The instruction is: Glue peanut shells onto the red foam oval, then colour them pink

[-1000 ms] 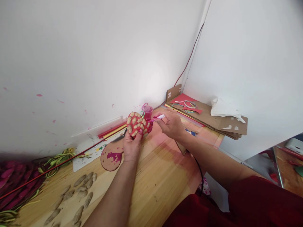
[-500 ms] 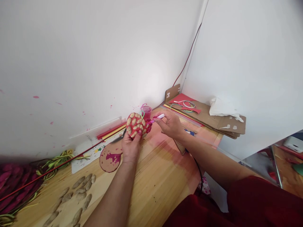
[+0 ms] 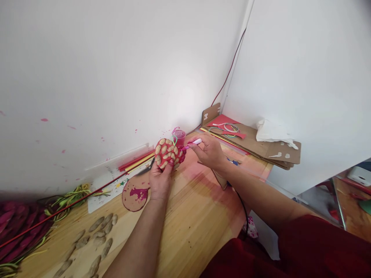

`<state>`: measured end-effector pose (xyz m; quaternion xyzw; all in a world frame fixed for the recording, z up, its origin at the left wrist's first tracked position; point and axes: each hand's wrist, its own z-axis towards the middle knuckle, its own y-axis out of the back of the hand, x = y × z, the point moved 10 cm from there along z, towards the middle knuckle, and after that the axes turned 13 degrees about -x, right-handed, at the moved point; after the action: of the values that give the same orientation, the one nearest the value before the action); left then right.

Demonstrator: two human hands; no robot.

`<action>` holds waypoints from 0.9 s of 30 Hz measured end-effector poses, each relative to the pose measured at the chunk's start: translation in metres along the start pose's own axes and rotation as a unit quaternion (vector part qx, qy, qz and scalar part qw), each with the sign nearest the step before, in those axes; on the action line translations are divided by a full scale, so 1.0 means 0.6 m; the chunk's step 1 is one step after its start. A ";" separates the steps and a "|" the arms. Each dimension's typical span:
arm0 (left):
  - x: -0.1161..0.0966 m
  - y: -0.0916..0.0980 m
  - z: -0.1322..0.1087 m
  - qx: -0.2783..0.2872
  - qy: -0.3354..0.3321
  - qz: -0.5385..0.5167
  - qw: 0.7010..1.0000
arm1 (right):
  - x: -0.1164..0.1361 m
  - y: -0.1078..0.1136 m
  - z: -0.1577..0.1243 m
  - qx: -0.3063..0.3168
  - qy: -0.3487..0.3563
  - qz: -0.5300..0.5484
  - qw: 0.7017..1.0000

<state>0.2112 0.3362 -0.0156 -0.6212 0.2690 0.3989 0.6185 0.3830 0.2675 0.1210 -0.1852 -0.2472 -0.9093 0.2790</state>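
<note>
My left hand (image 3: 161, 177) is closed on a round red disc covered with peanuts (image 3: 165, 151), held up above the table with its face towards me. Some peanuts on its right edge are coloured magenta. Between the thumb and fingers of my right hand (image 3: 209, 150) is a white-handled paintbrush (image 3: 194, 143). Its magenta-stained end is at the right edge of the disc. Just behind the disc stands a clear plastic cup (image 3: 179, 136) stained with magenta paint. A green string loop (image 3: 174, 139) shows at the disc's top.
A round cardboard piece smeared with magenta (image 3: 133, 199) lies left of my forearm. Loose peanuts (image 3: 100, 233) are scattered at the front left. Green and yellow cords (image 3: 72, 200) lie near the wall. Stacked cardboard (image 3: 255, 148) with a white plastic bag (image 3: 274, 133) sits at the right.
The brush end has shifted very slightly along the disc's right edge. Both hands keep nearly the same place and the same hold.
</note>
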 end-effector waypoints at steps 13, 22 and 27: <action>0.001 0.002 -0.001 -0.027 0.057 -0.055 0.997 | -0.042 0.016 -0.007 -0.060 -0.055 0.049 0.995; 0.000 -0.003 -0.005 -0.023 0.078 -0.063 0.995 | -0.028 0.025 -0.007 -0.058 -0.035 0.036 0.997; 0.001 -0.003 -0.005 -0.023 0.081 -0.065 0.994 | -0.013 0.026 -0.003 -0.050 -0.020 0.035 0.998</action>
<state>0.2132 0.3334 -0.0153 -0.6819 0.2683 0.3122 0.6046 0.3979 0.2585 0.1211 -0.2252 -0.2002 -0.9063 0.2962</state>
